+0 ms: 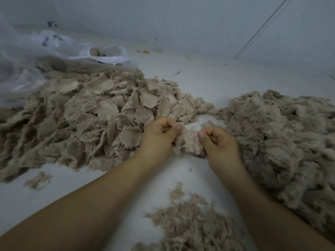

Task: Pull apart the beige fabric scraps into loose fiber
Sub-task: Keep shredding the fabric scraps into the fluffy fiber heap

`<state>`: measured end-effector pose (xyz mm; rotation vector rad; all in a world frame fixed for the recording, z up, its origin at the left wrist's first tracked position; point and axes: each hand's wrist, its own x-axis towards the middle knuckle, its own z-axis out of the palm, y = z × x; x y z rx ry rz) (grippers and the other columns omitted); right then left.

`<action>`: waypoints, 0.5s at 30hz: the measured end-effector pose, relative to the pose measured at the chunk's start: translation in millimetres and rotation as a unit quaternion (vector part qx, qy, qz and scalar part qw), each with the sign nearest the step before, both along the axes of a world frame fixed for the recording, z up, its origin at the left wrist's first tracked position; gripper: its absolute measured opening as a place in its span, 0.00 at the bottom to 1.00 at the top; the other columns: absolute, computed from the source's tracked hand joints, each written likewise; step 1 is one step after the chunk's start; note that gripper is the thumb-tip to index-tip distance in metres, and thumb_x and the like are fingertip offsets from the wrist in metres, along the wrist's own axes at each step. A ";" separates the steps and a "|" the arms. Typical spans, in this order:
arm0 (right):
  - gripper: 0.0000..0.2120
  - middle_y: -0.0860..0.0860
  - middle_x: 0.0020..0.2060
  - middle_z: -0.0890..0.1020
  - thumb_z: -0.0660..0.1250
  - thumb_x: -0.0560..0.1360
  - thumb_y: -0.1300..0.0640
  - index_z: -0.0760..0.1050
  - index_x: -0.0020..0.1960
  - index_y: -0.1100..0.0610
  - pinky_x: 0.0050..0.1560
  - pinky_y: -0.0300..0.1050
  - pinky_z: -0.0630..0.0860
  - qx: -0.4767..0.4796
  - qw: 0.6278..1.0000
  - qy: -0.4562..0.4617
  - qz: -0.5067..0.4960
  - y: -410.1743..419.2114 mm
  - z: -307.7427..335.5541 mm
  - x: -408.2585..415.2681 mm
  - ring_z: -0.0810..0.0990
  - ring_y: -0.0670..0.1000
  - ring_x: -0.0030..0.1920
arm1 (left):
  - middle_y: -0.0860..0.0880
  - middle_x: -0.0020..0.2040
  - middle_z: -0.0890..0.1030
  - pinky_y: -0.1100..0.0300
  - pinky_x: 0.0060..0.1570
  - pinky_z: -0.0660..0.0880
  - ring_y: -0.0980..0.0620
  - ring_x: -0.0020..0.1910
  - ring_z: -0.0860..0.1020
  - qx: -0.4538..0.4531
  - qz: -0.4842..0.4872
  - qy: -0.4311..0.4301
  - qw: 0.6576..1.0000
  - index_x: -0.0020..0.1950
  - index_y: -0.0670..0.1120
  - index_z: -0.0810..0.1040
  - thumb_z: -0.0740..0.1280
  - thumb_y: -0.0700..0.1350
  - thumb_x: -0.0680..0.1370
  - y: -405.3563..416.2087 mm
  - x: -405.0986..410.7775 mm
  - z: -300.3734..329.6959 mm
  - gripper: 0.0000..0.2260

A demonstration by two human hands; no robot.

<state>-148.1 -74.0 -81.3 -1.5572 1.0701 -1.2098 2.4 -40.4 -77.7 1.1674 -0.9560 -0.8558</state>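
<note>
While both the left hand and right hand pinch one scrap between them, loose fiber lies rightward; a large scrap pile waits leftward

The plastic bag is cut off at the left edge, its contents too blurred to name. Right of the bag, the scrap heap also runs off left. The fiber pile far right of the bag leaves the frame.
</note>
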 end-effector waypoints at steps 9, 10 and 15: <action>0.09 0.54 0.37 0.80 0.62 0.82 0.60 0.75 0.44 0.55 0.36 0.49 0.82 0.024 0.994 -0.072 -0.075 -4.8 -1.2 0.0 0.79 0.51 0.36 | 0.52 0.21 0.71 0.69 0.19 0.60 0.58 0.17 0.64 -0.008 0.027 0.018 0.999 0.39 0.44 0.72 0.63 0.38 0.81 0.5 -1.3 0.2 0.11; 0.09 0.51 0.35 0.80 0.61 0.82 0.60 0.75 0.44 0.56 0.33 0.46 0.81 0.031 0.993 -0.087 -0.071 -4.5 -0.7 0.4 0.79 0.48 0.34 | 0.53 0.20 0.70 0.69 0.19 0.60 0.58 0.17 0.63 -0.014 0.032 0.016 0.999 0.39 0.44 0.72 0.63 0.38 0.82 0.9 -1.4 0.3 0.11; 0.10 0.47 0.33 0.77 0.60 0.83 0.57 0.74 0.43 0.51 0.22 0.35 0.68 0.029 0.988 -0.085 -0.126 -5.3 0.5 -3.9 0.75 0.49 0.33 | 0.55 0.20 0.67 0.66 0.24 0.58 0.57 0.19 0.61 -0.029 0.075 -0.014 0.997 0.39 0.46 0.71 0.64 0.38 0.81 0.0 2.3 -3.4 0.11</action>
